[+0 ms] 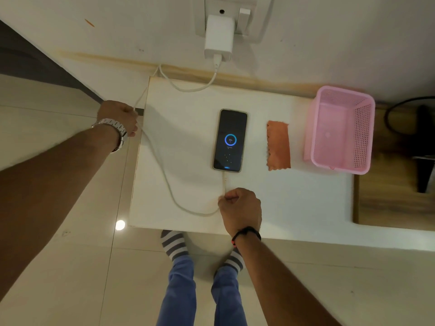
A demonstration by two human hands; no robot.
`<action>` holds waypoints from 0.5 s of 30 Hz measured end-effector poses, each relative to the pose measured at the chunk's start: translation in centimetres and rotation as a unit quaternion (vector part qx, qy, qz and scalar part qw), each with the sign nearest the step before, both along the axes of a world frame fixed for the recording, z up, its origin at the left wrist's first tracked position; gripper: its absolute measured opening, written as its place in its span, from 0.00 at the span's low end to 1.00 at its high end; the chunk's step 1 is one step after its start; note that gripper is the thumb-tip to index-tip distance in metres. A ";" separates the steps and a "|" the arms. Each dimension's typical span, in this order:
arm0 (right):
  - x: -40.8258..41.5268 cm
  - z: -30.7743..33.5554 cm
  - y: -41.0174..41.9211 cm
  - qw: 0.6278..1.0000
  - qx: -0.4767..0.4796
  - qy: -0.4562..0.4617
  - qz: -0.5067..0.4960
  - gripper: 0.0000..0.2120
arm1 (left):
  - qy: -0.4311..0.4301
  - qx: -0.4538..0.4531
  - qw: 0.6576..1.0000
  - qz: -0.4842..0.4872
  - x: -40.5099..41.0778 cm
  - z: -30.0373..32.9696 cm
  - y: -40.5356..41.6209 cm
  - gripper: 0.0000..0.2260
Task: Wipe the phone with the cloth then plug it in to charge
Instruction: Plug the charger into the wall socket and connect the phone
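Head view: phone (pixel 230 140) charging, both hands pinch cable (pixel 162 165).

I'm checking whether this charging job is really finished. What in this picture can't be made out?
All from the head view:
- Plug at the phone: too small to tell how far it is seated.
- Small text under the charging ring: too small to read.
- Cable inside the left hand and right hand: hidden by closed fingers.
- Wall socket: cut off by the top edge.
- Dark object beyond the pink basket: too dim, cut off at right.
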State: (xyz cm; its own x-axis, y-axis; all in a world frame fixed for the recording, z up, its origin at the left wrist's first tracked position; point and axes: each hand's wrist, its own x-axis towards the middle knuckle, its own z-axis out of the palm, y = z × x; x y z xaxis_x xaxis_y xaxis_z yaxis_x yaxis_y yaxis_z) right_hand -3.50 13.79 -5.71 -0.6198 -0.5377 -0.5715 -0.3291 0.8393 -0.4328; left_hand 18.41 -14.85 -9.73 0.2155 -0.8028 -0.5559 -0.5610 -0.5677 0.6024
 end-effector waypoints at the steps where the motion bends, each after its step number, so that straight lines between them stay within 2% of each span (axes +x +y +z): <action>1: 0.0 -0.1 0.0 1.000 0.000 0.000 0.001 0.04 | -0.019 -0.002 1.000 -0.013 0.2 -0.2 0.0 0.06; 5: 0.0 -0.2 -0.1 1.000 -0.002 -0.005 -0.003 0.04 | -0.046 0.018 0.998 -0.027 0.6 -0.2 -0.1 0.11; 8: -0.1 -0.3 -0.1 1.000 -0.002 -0.010 -0.001 0.03 | -0.044 0.017 0.999 -0.014 -0.1 0.6 0.2 0.07; 10: -0.2 -0.2 -0.3 1.000 -0.001 -0.017 -0.001 0.04 | -0.120 -0.056 0.990 -0.041 -0.8 1.5 0.8 0.06; 12: -0.4 0.1 -0.6 1.000 -0.008 -0.019 -0.016 0.08 | -0.182 -0.184 0.963 -0.077 -1.7 2.9 2.1 0.10; 14: -1.0 0.5 -1.2 0.998 -0.035 -0.010 -0.043 0.12 | -0.152 -0.287 0.937 -0.131 -3.2 4.6 3.9 0.10; 15: -1.3 0.6 -1.7 0.997 -0.055 -0.006 -0.058 0.12 | -0.121 -0.310 0.928 -0.167 -4.1 5.2 5.0 0.10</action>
State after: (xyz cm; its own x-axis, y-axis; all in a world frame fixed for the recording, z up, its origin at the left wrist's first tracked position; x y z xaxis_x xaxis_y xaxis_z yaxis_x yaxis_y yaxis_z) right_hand -4.80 12.13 -5.12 -0.6742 -0.5231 -0.5214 -0.2269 0.8185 -0.5278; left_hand 14.32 -9.83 -4.55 -0.0442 -0.9968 0.0666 -0.8054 0.0750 0.5880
